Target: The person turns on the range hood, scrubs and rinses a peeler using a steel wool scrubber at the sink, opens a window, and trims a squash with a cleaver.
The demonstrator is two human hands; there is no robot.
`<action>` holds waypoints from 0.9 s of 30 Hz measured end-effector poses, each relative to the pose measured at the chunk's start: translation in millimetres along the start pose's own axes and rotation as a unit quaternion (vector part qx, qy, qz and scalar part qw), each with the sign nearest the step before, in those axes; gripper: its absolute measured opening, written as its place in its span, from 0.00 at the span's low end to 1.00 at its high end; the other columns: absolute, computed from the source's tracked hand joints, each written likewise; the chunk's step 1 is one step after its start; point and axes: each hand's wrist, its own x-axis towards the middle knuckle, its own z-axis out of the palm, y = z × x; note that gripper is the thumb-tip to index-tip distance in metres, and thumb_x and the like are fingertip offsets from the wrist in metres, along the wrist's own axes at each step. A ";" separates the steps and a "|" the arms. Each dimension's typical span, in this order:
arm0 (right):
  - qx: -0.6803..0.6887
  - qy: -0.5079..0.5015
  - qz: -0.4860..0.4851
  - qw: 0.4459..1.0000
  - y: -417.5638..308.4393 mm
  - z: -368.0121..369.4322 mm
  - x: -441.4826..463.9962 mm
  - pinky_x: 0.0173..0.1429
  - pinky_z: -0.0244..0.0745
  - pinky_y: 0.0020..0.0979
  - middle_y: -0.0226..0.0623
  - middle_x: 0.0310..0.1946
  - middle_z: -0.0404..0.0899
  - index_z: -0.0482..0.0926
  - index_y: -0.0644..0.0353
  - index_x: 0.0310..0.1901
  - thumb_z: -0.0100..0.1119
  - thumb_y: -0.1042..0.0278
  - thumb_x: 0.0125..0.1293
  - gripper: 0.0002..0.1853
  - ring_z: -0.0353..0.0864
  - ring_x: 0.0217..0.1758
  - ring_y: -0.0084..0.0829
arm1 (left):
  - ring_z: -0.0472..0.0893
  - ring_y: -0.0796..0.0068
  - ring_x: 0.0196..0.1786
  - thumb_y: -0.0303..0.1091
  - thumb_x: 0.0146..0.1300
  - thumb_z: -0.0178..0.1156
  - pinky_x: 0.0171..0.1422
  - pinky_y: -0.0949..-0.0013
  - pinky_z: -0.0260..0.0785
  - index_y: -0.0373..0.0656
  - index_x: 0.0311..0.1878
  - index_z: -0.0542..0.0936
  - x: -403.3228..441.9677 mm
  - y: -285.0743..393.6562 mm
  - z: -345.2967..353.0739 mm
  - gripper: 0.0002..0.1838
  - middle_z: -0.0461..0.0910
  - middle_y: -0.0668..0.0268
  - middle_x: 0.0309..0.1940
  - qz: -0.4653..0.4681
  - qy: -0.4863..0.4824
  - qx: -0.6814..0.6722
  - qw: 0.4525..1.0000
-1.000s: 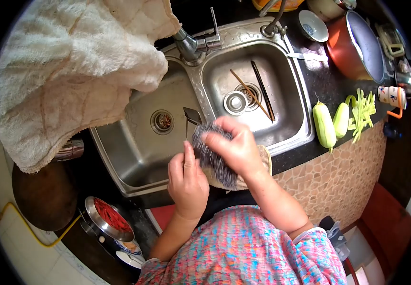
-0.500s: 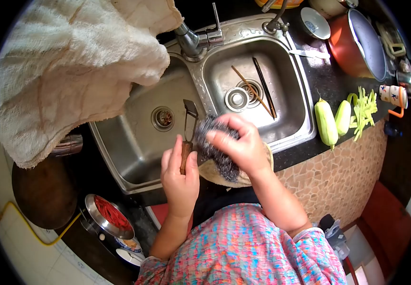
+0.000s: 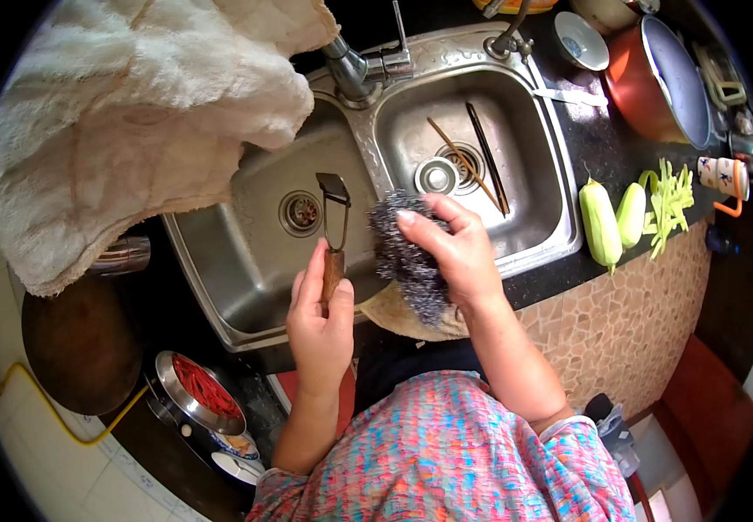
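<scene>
My left hand (image 3: 320, 326) is closed around the wooden handle of a vegetable peeler (image 3: 335, 209), its metal head pointing up over the left sink basin (image 3: 255, 252). A dark, bushy steel wool scrubber (image 3: 404, 252) is gripped in my right hand (image 3: 459, 252), just right of the peeler and apart from it. Below the scrubber, a tan cloth (image 3: 385, 313) hangs at the sink's front edge, partly hidden. The right basin (image 3: 524, 157) holds a pair of chopsticks (image 3: 484, 161), one brown and one dark, and a round metal strainer (image 3: 436, 177).
A large white cloth (image 3: 150, 130) hangs over the upper left. Peeled gourds (image 3: 600, 224) and green peelings (image 3: 670, 204) lie on the right counter, near a knife (image 3: 570, 97), a bowl (image 3: 580, 41) and a red pot (image 3: 629, 83). Sliced red food fills a metal bowl (image 3: 168, 370) at lower left.
The scrubber and my right hand have come away from the peeler, slightly to the right. My left hand has shifted a little left, and the peeler's head is turned more into view.
</scene>
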 end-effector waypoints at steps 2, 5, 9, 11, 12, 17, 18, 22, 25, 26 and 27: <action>-0.042 -0.003 -0.034 0.999 7.3 11.0 -1.5 0.38 0.71 0.19 0.28 0.31 0.80 0.80 0.65 0.39 0.66 0.67 0.61 0.11 0.76 0.34 0.14 | 0.76 0.67 0.40 0.22 0.63 0.52 0.47 0.67 0.70 0.37 0.65 0.69 -3.0 6.2 10.1 0.24 0.76 0.59 0.39 0.174 0.046 0.219 0.959; 0.019 0.015 -0.018 1.000 18.3 17.5 2.5 0.35 0.71 0.19 0.28 0.31 0.80 0.79 0.65 0.39 0.66 0.67 0.61 0.11 0.76 0.32 0.15 | 0.76 0.63 0.39 0.19 0.58 0.56 0.47 0.64 0.70 0.40 0.62 0.73 -8.7 10.4 16.9 0.26 0.74 0.57 0.42 0.253 0.100 0.310 0.911; 0.087 0.009 0.019 0.996 18.2 15.8 5.2 0.33 0.71 0.19 0.30 0.31 0.80 0.78 0.66 0.39 0.65 0.66 0.61 0.12 0.77 0.31 0.16 | 0.75 0.69 0.41 0.16 0.53 0.60 0.43 0.70 0.71 0.43 0.61 0.74 -6.1 9.0 18.1 0.30 0.72 0.59 0.44 0.329 0.098 0.303 0.889; 0.093 -0.004 0.029 0.995 19.7 10.5 10.6 0.33 0.71 0.20 0.30 0.31 0.80 0.78 0.66 0.39 0.65 0.66 0.61 0.12 0.77 0.31 0.16 | 0.75 0.74 0.39 0.16 0.54 0.61 0.41 0.72 0.71 0.42 0.62 0.73 -5.7 10.9 19.0 0.30 0.72 0.60 0.44 0.339 0.100 0.293 0.888; 0.100 -0.017 0.040 0.994 18.6 8.9 12.0 0.33 0.71 0.20 0.30 0.31 0.80 0.78 0.67 0.40 0.64 0.66 0.61 0.12 0.77 0.31 0.16 | 0.75 0.77 0.38 0.18 0.57 0.59 0.40 0.74 0.71 0.40 0.63 0.72 -8.3 9.4 20.2 0.28 0.72 0.61 0.43 0.266 0.106 0.220 0.932; 0.053 0.007 0.013 0.998 13.3 19.5 10.8 0.33 0.70 0.19 0.30 0.29 0.81 0.80 0.67 0.38 0.63 0.68 0.61 0.10 0.76 0.30 0.15 | 0.74 0.80 0.38 0.29 0.69 0.50 0.40 0.77 0.69 0.33 0.63 0.69 -10.7 0.8 12.6 0.20 0.76 0.63 0.40 0.094 0.075 0.102 0.988; 0.055 0.007 0.013 0.998 14.4 18.6 11.5 0.33 0.70 0.19 0.30 0.29 0.81 0.80 0.67 0.38 0.63 0.68 0.61 0.10 0.76 0.30 0.15 | 0.74 0.80 0.38 0.29 0.69 0.50 0.40 0.77 0.69 0.33 0.63 0.69 -9.1 4.0 13.3 0.20 0.76 0.63 0.40 0.094 0.075 0.104 0.987; 0.003 -0.018 0.005 1.000 18.9 19.9 6.6 0.36 0.72 0.19 0.28 0.31 0.81 0.79 0.65 0.39 0.61 0.70 0.62 0.08 0.76 0.32 0.15 | 0.77 0.70 0.46 0.29 0.69 0.49 0.54 0.69 0.69 0.28 0.59 0.71 -8.3 13.3 17.6 0.19 0.79 0.55 0.49 0.168 0.069 0.170 0.969; -0.022 -0.011 0.031 0.999 29.6 25.2 -5.0 0.33 0.70 0.19 0.26 0.28 0.79 0.79 0.64 0.38 0.61 0.71 0.61 0.06 0.74 0.29 0.15 | 0.77 0.63 0.55 0.29 0.69 0.49 0.59 0.65 0.67 0.28 0.58 0.72 -5.7 14.1 18.7 0.18 0.77 0.52 0.55 0.167 0.086 0.157 0.970; -0.038 -0.009 0.026 0.999 30.7 22.4 -3.4 0.33 0.70 0.20 0.26 0.28 0.79 0.79 0.64 0.38 0.61 0.71 0.61 0.06 0.74 0.29 0.15 | 0.77 0.63 0.54 0.29 0.69 0.49 0.59 0.65 0.67 0.28 0.59 0.71 -7.9 12.7 20.5 0.19 0.77 0.53 0.54 0.156 0.081 0.170 0.970; -0.038 -0.011 0.024 0.999 28.0 21.2 0.1 0.33 0.70 0.20 0.26 0.28 0.79 0.79 0.64 0.38 0.61 0.71 0.61 0.06 0.74 0.29 0.15 | 0.77 0.64 0.52 0.29 0.69 0.49 0.58 0.66 0.68 0.28 0.59 0.71 -10.3 11.2 20.7 0.19 0.77 0.54 0.54 0.168 0.079 0.183 0.966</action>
